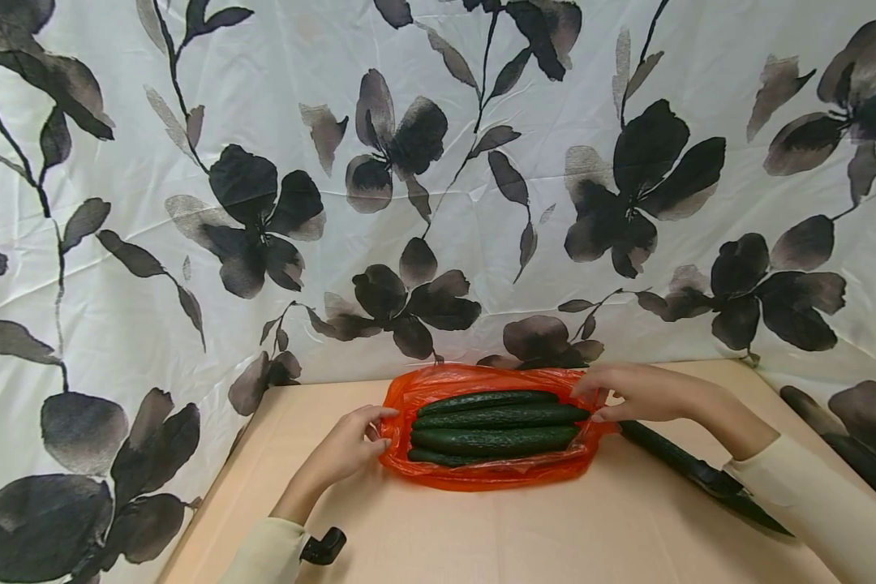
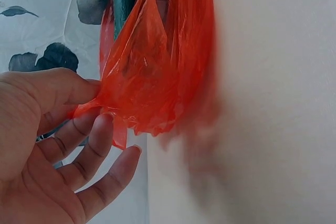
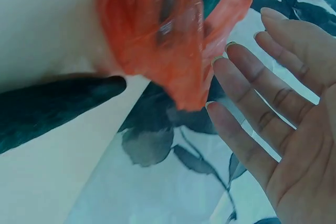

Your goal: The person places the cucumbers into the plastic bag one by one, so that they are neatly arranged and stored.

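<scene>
A red plastic bag [image 1: 482, 480] lies on the table with several dark green cucumbers [image 1: 492, 442] side by side in its open mouth. At the bag's left end my left hand [image 1: 346, 448] pinches a corner of the film between thumb and index finger; the other fingers [image 2: 122, 169] are loosely spread. My right hand [image 1: 646, 392] is at the opposite end, its fingers [image 3: 247, 95] relaxed and fairly straight, fingertips right at the bag's edge. Below the right forearm, a loose cucumber [image 1: 660, 446] lies slanted on the table, partly hidden by the dark wrist device.
The pale tabletop [image 1: 445, 535] reaches back to a white cloth [image 1: 482, 243] with dark printed flowers, hanging behind it and showing at both sides. A small black device [image 1: 324, 547] sits at the left wrist.
</scene>
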{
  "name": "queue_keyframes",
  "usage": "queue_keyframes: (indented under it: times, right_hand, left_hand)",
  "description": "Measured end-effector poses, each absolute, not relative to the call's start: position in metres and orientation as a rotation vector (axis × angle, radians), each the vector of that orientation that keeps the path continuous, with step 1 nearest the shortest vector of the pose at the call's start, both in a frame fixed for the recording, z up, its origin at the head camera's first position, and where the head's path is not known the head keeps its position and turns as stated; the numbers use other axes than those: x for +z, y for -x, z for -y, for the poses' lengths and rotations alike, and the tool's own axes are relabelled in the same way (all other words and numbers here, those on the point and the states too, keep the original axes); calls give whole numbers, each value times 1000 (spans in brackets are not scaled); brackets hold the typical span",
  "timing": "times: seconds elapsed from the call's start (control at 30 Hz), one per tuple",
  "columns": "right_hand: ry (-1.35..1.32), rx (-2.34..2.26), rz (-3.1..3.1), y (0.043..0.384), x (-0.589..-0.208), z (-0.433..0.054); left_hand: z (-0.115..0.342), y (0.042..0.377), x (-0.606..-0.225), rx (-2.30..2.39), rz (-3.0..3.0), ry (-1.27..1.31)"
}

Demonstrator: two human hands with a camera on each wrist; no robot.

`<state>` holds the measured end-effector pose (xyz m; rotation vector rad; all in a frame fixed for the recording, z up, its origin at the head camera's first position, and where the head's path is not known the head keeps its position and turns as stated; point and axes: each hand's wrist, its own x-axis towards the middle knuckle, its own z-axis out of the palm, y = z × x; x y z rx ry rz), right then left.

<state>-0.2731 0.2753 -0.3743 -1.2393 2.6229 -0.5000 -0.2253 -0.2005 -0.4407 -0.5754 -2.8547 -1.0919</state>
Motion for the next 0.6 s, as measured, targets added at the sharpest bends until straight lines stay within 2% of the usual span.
queue_keyframes:
  times: [0.2, 0.6]
  right_hand:
    - [1270, -522, -2640, 267, -377, -294]
    - [1160, -522, -2687, 257, -390, -323]
  left_hand:
    - [202, 225, -441, -1091, 2850, 579]
    - [201, 226, -440, -1082, 2849, 578]
